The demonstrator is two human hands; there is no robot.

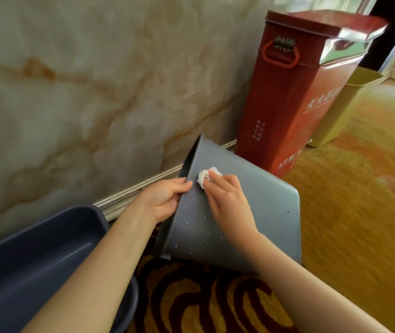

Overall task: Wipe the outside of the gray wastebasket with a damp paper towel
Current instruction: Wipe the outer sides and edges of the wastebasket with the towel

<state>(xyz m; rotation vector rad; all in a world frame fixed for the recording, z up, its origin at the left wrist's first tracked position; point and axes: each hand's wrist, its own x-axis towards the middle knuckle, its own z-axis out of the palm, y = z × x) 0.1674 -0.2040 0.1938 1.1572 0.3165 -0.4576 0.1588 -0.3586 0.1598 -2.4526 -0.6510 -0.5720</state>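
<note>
Wiping step now: gray bin (251, 212) lies tipped on the carpet at 6 o'clock from the red box (299, 97), left hand (165, 200) grip pinching its rim, right hand (227, 200) grip pressing the wet paper towel (202, 177) on the side near the rim, w/ white specks lower down prob. next.

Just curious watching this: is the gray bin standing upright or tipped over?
Tipped on its side: the gray wastebasket has its open rim facing the wall, broad side up.

The right hand (227, 200) covers most of the paper towel (203, 177). The blue tub (35, 248) is cut off at the picture's left edge; the red box's (295, 99) lettering blurs.
</note>
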